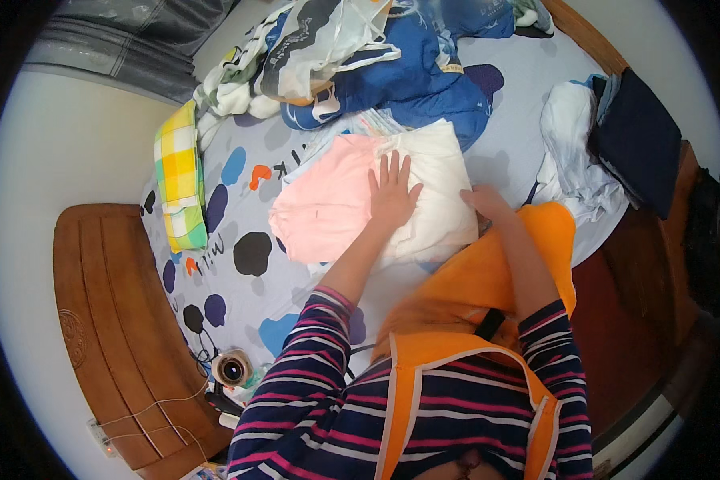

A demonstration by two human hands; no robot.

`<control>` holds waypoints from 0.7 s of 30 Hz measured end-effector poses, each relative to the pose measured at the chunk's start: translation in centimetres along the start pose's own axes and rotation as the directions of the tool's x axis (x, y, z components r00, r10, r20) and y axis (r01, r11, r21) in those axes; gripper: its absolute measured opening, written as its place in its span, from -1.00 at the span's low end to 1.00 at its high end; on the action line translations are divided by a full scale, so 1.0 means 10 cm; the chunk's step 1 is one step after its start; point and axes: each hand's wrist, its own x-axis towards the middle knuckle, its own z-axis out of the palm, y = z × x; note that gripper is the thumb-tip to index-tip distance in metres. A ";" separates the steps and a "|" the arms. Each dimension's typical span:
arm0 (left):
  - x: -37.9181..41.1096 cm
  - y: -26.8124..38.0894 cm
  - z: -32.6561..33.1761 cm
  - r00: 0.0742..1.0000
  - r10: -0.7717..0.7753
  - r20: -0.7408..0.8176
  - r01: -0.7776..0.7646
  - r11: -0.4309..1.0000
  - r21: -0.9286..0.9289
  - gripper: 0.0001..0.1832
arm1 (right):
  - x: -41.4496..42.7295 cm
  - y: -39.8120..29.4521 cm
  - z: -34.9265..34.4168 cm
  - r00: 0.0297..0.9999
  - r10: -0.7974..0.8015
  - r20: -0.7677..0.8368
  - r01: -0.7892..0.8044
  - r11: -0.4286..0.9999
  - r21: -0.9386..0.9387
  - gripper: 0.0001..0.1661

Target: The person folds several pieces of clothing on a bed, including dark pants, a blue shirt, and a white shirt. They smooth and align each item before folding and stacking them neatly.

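Note:
A pink and white cloth garment lies folded on the bed, its pink part (321,204) to the left and its white part (441,204) to the right. Flat on it, near where the two colours meet, rests my left hand (393,195) with the fingers spread. At the right edge of the white part is my right hand (486,201), its fingertips touching the cloth; whether they pinch it cannot be told. Other light cloth shows from under the garment's far and near edges.
Beyond lie a blue quilted cloth (396,78) and a plastic bag (318,48). A yellow-green checked folded cloth (180,180) is at left. White clothing (570,144) and a dark folded cloth (636,144) lie at right. A wooden headboard (120,324) stands at left.

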 end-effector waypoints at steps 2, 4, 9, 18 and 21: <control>0.04 0.04 -0.04 1.000 -0.009 0.022 0.010 1.000 -0.024 -0.29 | 0.04 0.11 -0.01 1.000 -0.025 0.004 0.025 0.998 -0.050 -0.36; 0.08 0.09 -0.18 1.000 -0.024 0.010 0.024 0.999 -0.031 -0.29 | 0.04 0.04 -0.04 0.999 -0.032 -0.002 0.032 0.996 -0.084 -0.36; 0.01 0.28 -0.40 0.989 0.027 -0.147 -0.044 0.993 -0.108 -0.29 | -0.08 -0.07 -0.02 0.998 0.044 0.037 -0.048 0.990 0.135 -0.38; -0.07 0.13 -0.11 0.999 -0.028 -0.044 0.022 0.992 -0.120 -0.29 | -0.25 -0.22 -0.03 0.984 -0.006 0.178 -0.031 0.978 0.208 -0.40; -0.23 0.11 -0.18 0.999 0.002 -0.048 -0.010 0.987 -0.161 -0.30 | -0.22 -0.16 -0.03 0.982 -0.054 0.179 0.007 0.967 0.256 -0.38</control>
